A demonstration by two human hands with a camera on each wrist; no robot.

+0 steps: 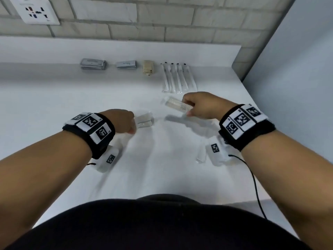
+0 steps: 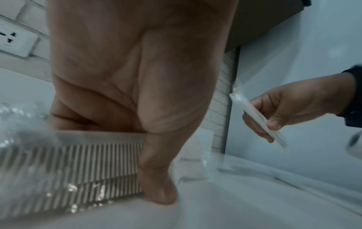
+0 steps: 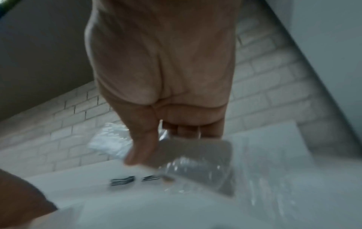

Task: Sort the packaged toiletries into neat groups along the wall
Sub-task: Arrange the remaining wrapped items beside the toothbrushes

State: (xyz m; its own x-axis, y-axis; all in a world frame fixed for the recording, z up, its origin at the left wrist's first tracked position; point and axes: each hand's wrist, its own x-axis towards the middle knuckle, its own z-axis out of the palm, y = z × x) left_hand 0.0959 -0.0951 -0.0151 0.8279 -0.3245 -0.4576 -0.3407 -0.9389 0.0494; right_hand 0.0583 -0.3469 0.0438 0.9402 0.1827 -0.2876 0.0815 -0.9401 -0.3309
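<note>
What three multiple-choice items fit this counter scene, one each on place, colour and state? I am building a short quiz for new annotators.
1. Where in the row along the wall do the wrapped toothbrushes lie?
A. left end
B. middle
C. right end

2. What colour is the small box in that row?
A. beige
B. red
C. dark blue

3. What is the state of the wrapped comb at the right hand?
A. lying untouched on the counter
B. held in the hand's grip, lifted off the counter
C. standing upright against the wall

Key:
1 C, since the toothbrushes are the last group, to the right of the box.
2 A, since the head view shows the box pale beige.
3 B, since the fingers curl round the comb and its shadow falls on the counter below.
</note>
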